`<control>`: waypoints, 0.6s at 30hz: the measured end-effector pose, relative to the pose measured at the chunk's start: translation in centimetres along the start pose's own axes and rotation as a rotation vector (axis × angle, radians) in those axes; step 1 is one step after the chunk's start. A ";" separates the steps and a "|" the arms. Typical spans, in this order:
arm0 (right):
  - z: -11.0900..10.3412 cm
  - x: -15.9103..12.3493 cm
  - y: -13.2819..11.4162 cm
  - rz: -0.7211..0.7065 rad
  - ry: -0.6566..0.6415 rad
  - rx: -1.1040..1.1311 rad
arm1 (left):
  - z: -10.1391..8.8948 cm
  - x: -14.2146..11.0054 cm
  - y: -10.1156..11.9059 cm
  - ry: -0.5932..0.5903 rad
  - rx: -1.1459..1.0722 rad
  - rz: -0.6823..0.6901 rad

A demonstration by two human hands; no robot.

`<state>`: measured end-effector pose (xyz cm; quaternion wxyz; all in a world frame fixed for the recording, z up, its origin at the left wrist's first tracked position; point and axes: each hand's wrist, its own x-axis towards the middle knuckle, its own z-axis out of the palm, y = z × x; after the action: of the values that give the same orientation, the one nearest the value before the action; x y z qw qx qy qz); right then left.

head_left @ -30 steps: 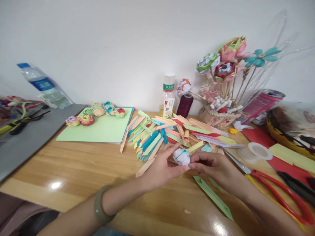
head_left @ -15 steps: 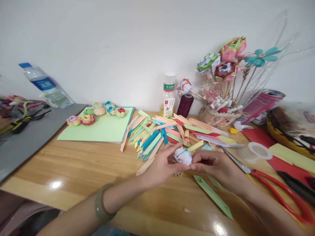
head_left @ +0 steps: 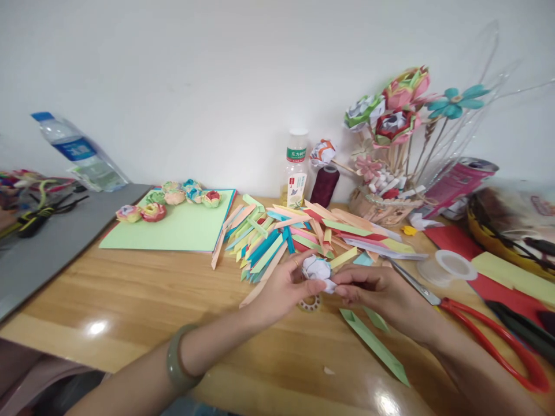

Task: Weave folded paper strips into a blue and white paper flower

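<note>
A white folded-paper flower [head_left: 315, 267] with a touch of blue is held between both hands, just above the table. My left hand [head_left: 288, 283] grips its left side, the thumb pressed along its lower front. With thumb and fingertips my right hand [head_left: 373, 287] pinches its lower right edge. Behind the hands spreads a pile of folded paper strips [head_left: 269, 242] in many colours. A light green folded strip [head_left: 375, 346] lies below my right hand. Partly covered by my left hand, a small beaded ring [head_left: 310, 303] rests on the wood.
Red-handled scissors [head_left: 489, 329] lie beside my right forearm, near a spool of clear line [head_left: 446, 268]. Finished paper flowers [head_left: 154, 212] sit on green paper [head_left: 173, 234] at left. A bottle [head_left: 296, 167], purple thread [head_left: 325, 185] and a flower basket [head_left: 384, 205] stand along the wall.
The paper flower has turned slightly and moved a little left and up in my hands. My right fingers now pinch its lower right edge, and more of the beaded ring shows.
</note>
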<state>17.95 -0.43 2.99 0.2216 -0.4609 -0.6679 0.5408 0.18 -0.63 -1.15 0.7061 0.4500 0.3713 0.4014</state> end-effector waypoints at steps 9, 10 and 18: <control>0.2 0.2 0.2 0.025 0.028 -0.020 | 0.2 -0.1 -0.1 -0.003 0.012 -0.012; 0.3 0.3 0.3 0.018 0.042 -0.020 | 0.3 -0.1 0.0 -0.008 0.016 -0.019; 1.0 0.4 0.5 0.016 0.119 -0.058 | 0.3 -0.2 0.0 -0.027 0.004 -0.085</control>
<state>17.14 -0.57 2.10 0.2431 -0.5036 -0.6653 0.4946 0.39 -0.88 -1.07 0.7265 0.4409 0.3812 0.3641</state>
